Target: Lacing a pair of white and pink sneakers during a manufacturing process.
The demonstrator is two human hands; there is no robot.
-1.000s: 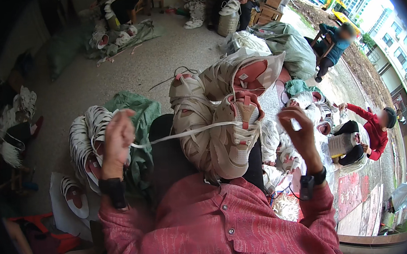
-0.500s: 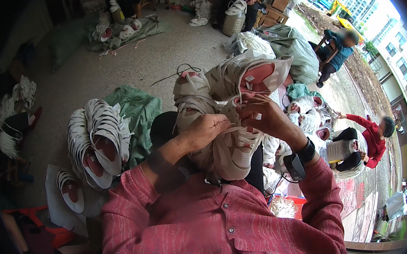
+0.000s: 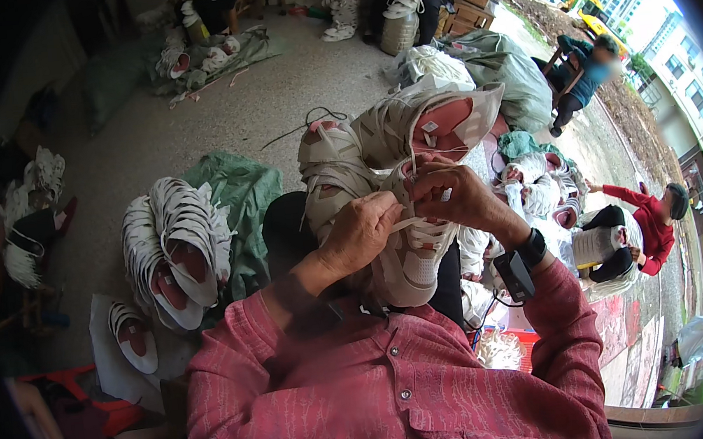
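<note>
Upright on my lap stands a cream sneaker upper [image 3: 409, 271], its perforated toe toward me and its laced opening between my hands. White shoelace [image 3: 429, 235] crosses the lower eyelets. My left hand [image 3: 362, 233] is closed in a pinch on a shoelace end at the left side of the opening. At the upper right, my right hand [image 3: 459, 196] is closed too, thumb and fingers bent together over the eyelets and the lace; the fingertips partly hide the strand. Behind it, a bundle of stacked cream uppers [image 3: 378, 139] with pink insides leans away from me.
Nested uppers [image 3: 178, 245] stand on the floor at left beside a green sack [image 3: 243, 203]. More uppers [image 3: 543, 192] lie in a heap at right, near a red basket [image 3: 526, 342] with white laces. Other people sit around, one in a red top [image 3: 654, 229] at right.
My left hand has turned and shifted slightly right, its fingers curled more. A lace strand now shows beside it. My right hand stays at the opening. The view has tilted a little.
</note>
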